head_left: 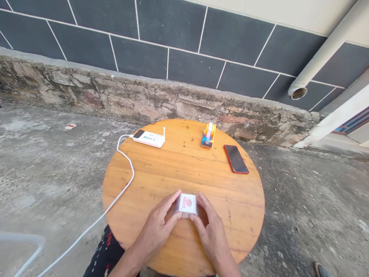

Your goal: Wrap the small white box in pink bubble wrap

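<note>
A small clear plastic box with a white and red label point(187, 204) rests on the round wooden table point(178, 169) near its front edge. My left hand point(160, 225) grips the box's left side, thumb and fingers pinched against it. My right hand point(209, 227) holds the right side the same way. Both hands are closed on the box, and their fingers hide its lower part.
On the table's far side lie a white power strip point(150, 138) with a white cable point(127, 169) trailing off the left edge, a colourful tape dispenser point(209, 135) and a red-edged phone point(236, 159). Concrete floor, a stone ledge, a tiled wall and a drainpipe point(317, 57) surround it.
</note>
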